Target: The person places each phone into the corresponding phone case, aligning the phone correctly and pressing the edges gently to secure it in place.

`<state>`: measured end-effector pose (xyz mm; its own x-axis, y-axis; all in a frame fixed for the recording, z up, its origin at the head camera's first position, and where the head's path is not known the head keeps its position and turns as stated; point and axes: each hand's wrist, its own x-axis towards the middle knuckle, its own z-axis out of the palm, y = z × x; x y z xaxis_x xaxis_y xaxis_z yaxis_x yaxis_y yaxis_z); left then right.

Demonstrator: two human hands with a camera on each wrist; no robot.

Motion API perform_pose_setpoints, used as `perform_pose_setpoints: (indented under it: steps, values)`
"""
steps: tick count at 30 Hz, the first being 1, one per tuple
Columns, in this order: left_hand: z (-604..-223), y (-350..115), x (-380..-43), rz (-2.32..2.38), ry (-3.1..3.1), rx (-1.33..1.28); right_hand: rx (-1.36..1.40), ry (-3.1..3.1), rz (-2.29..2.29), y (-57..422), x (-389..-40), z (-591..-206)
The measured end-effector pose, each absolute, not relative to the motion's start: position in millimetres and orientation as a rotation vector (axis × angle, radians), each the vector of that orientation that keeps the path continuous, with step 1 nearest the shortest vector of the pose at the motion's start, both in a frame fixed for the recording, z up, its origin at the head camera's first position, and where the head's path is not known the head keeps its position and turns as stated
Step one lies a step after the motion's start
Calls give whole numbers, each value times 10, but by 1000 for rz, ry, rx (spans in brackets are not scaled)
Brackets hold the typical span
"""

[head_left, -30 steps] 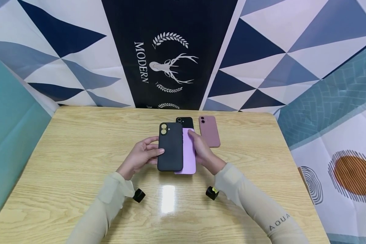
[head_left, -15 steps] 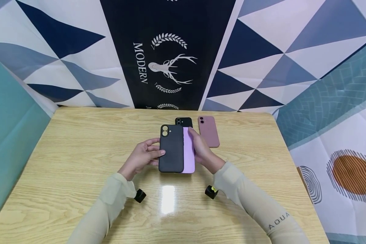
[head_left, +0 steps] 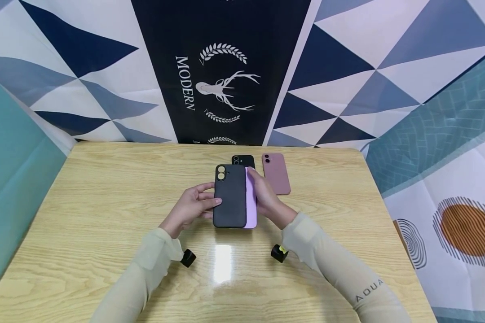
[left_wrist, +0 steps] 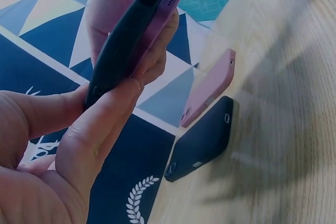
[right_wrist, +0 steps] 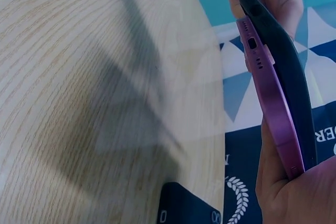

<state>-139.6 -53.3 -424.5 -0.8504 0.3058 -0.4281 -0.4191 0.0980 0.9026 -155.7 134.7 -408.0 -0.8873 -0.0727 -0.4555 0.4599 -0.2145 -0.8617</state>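
Note:
A black phone case [head_left: 229, 197] with two see-through camera cutouts is held above the table by my left hand [head_left: 189, 207], thumb in front and fingers behind its left edge. Behind it, a purple phone [head_left: 251, 202] is gripped along its right side by my right hand [head_left: 268, 198]. The case covers most of the phone, whose right strip shows. In the right wrist view, the phone's port end [right_wrist: 252, 43] lies close against the case [right_wrist: 294, 77], slightly angled to it. Whether the two are joined anywhere cannot be told.
On the wooden table [head_left: 117, 193] behind my hands lie a black phone [head_left: 246, 160], partly hidden by the held case, and a dusty-pink phone [head_left: 276, 174] to its right. A patterned backdrop [head_left: 226, 89] rises at the table's far edge. Small black wrist cameras [head_left: 279, 253] hang below the sleeves.
My left hand has moved the black case to the right, across the purple phone, so less purple shows. The right hand has shifted only slightly. The phones on the table stay put.

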Motion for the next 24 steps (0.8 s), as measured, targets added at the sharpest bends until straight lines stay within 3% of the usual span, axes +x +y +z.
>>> perform_pose_setpoints:
  steps: [24]
  values:
    - [-4239,-404,-1386,1795,1877,-80,442,1707,-2164,1324,-1544,-4094]
